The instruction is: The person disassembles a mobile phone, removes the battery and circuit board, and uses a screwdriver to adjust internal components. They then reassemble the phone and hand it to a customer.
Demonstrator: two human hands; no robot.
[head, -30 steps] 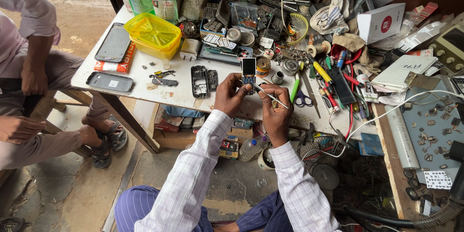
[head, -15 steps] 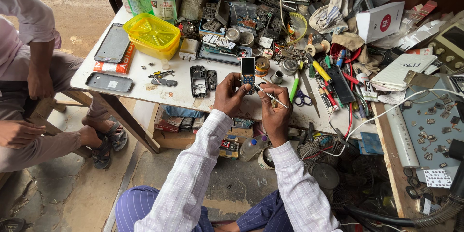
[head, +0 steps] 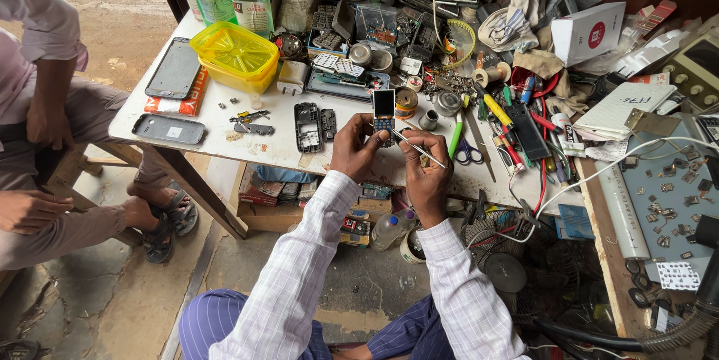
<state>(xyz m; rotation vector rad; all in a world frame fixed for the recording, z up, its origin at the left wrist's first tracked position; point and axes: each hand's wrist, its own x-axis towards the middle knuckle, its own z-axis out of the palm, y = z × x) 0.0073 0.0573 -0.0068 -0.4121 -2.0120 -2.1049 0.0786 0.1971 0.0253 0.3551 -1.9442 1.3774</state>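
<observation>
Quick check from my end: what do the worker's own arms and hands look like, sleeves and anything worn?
Both arms wear long sleeves of a pale shirt with a fine purple check, cuffs closed at the wrists. The left hand and right hand are bare: no gloves, and no ring or watch that I can make out.

Both arms reach fwd from bottom of view, sleeves in pale checked cloth down to the wrists, forearms converging so the 2 hands meet close together, nearly touching. Left hand [head: 358, 156]: wrist bent slightly inward, back of hand up, fingers curled, thumb & forefinger pinched shut near the top. Right hand [head: 425, 174]: sits just right of the left & a bit lower, back of hand toward camera, fingers folded in, fingertips closed in a fine pinch pointing up-left toward the left hand. Knees in striped blue trousers show below the elbows.
</observation>
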